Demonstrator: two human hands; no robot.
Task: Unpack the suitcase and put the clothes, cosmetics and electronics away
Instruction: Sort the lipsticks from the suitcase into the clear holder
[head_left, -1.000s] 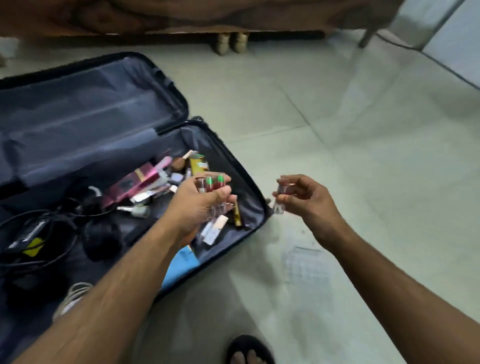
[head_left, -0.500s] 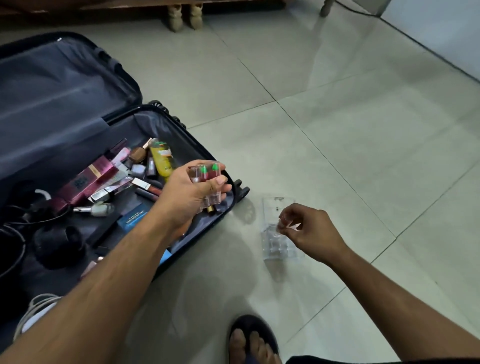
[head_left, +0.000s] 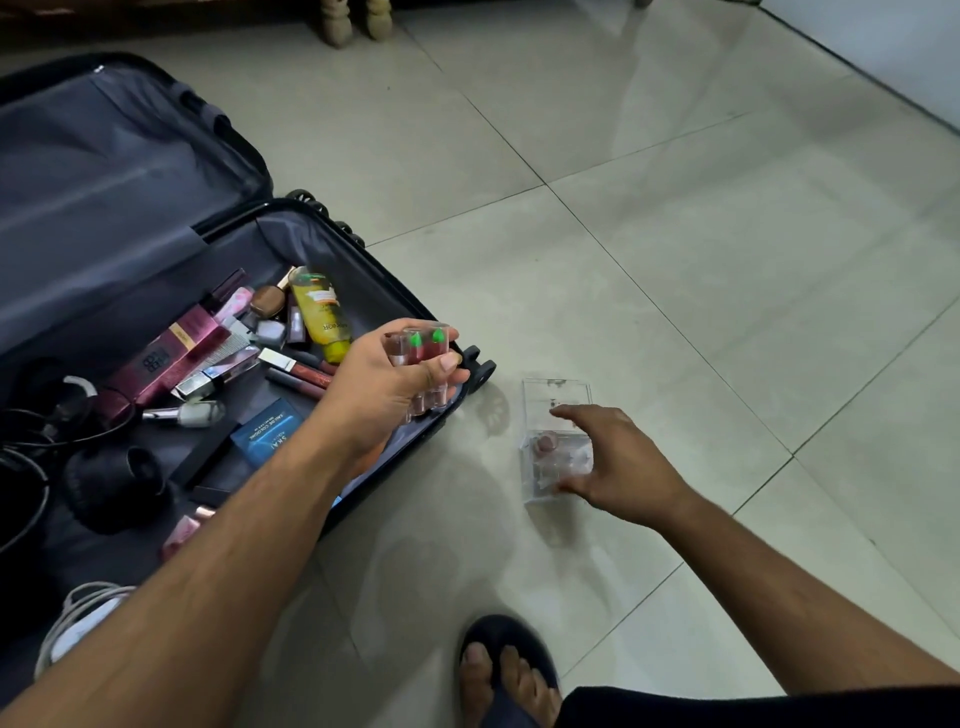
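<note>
The open black suitcase (head_left: 363, 249) lies on the tiled floor at the left, with cosmetics and cables in its near half. Over its right edge my left hand (head_left: 384, 384) grips several clear lipstick tubes (head_left: 423, 345), two with green tips. On the floor to the right stands a small clear plastic organiser (head_left: 556, 395) with one pink-topped tube (head_left: 545, 442) in it. My right hand (head_left: 618, 462) is spread at the organiser's right side, its forefinger stretched over the top and its thumb at the near corner.
Inside the suitcase lie a yellow bottle (head_left: 322, 317), a maroon box (head_left: 171, 358), a blue sachet (head_left: 267, 431), black cables (head_left: 31, 431) and a white cable (head_left: 78, 623). My sandalled foot (head_left: 504, 670) stands on the floor below. Wooden furniture legs (head_left: 353, 21) rise at the top.
My right hand carried one tube down to the organiser on the floor and let it go, and now spreads beside the box. My left hand kept its tubes nearly still.
</note>
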